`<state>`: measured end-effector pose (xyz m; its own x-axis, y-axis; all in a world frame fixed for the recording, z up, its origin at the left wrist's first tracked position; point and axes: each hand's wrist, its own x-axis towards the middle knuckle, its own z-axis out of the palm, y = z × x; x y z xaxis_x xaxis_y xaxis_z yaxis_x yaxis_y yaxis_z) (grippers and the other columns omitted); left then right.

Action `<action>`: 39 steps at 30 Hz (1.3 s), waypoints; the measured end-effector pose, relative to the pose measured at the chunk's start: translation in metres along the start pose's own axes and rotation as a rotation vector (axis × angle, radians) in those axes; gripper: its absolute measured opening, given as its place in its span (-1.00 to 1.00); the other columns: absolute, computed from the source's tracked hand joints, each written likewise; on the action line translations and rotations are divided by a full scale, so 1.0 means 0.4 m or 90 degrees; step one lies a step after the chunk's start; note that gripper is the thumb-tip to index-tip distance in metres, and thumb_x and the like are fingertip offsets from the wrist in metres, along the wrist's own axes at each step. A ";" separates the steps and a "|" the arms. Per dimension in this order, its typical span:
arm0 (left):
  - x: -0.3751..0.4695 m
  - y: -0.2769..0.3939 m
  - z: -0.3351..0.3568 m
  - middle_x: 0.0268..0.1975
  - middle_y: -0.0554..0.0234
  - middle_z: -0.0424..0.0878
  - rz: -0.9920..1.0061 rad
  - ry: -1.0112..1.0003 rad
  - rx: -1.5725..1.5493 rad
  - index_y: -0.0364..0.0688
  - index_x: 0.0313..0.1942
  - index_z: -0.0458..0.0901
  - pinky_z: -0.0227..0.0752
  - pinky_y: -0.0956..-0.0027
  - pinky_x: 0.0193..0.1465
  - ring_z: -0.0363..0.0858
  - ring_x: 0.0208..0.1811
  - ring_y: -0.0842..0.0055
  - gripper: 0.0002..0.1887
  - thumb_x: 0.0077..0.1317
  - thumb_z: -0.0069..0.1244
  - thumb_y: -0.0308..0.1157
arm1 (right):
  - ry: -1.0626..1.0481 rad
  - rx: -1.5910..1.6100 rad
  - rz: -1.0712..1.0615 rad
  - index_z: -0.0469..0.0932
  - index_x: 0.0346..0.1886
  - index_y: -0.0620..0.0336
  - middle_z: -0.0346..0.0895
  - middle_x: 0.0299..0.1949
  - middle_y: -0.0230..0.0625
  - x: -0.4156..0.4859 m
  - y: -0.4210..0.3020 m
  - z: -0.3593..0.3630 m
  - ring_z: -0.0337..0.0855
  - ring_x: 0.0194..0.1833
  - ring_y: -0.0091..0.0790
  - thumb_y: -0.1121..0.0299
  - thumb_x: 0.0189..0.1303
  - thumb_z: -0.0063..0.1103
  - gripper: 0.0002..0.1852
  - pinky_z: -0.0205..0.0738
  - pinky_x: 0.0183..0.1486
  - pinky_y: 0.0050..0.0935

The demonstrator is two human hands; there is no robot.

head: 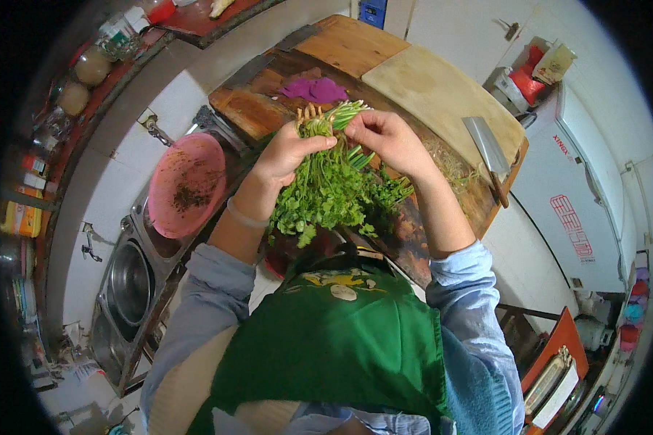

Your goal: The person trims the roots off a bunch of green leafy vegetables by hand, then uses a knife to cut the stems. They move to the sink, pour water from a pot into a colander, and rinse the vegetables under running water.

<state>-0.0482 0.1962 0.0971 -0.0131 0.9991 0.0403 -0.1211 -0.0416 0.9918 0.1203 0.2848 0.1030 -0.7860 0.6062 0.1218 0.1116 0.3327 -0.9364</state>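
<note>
My left hand [285, 155] is closed around a bunch of leafy green herbs that looks like coriander [326, 190], its thumb across the stems. The root ends point away from me and the leaves hang toward my apron. At the bunch's right side, my right hand [389, 138] pinches thin stems between thumb and fingertips near the pale ends. More green leaves and stems [394, 190] lie beneath, on the dark worn wooden tabletop [419, 217]. Plant scraps [446, 157] are scattered to the right of my right hand.
A cleaver [487, 141] rests on the pale cutting board [430, 92], its handle over the right edge. A crumpled purple item [315, 89] lies beyond the herbs. Left are a pink basin [188, 185] with dark bits and a metal sink [130, 283]. A white chest freezer [582, 190] stands right.
</note>
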 end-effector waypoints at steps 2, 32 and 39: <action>-0.001 -0.004 0.003 -0.26 0.27 0.55 -0.017 -0.030 -0.039 -0.30 -0.15 0.46 0.36 0.50 -0.15 0.50 -0.25 0.59 -0.73 0.11 -0.03 -0.47 | 0.011 0.059 -0.028 0.49 -0.44 0.28 0.42 -0.60 -0.44 0.006 -0.012 0.009 0.35 -0.50 -0.67 0.33 0.12 0.05 -0.82 0.26 -0.44 -0.61; 0.021 -0.001 -0.175 -0.39 0.53 0.31 0.192 -0.343 -0.713 -0.09 -0.29 0.35 0.13 0.68 -0.32 0.27 -0.46 0.86 -0.84 0.08 -0.12 -0.49 | 0.408 0.211 0.385 0.46 -0.36 0.17 0.42 -0.52 -0.46 -0.345 0.475 -0.039 0.25 -0.60 -0.67 0.45 0.11 -0.02 -0.93 0.11 -0.56 -0.71; -0.016 -0.024 -0.160 -0.44 0.57 0.31 0.126 -0.248 -0.746 -0.06 -0.35 0.31 0.13 0.64 -0.31 0.27 -0.44 0.82 -0.84 0.06 -0.12 -0.51 | 0.363 -0.074 0.409 0.46 -0.28 0.31 0.51 -0.44 -0.30 -0.366 0.604 0.000 0.47 -0.47 -0.46 0.42 0.07 0.03 -0.82 0.32 -0.40 -0.49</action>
<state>-0.1103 0.1897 0.0797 0.1381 0.9023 0.4083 -0.9631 0.0262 0.2679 0.2625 0.2764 -0.1411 -0.1281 0.9612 -0.2442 0.5153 -0.1459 -0.8445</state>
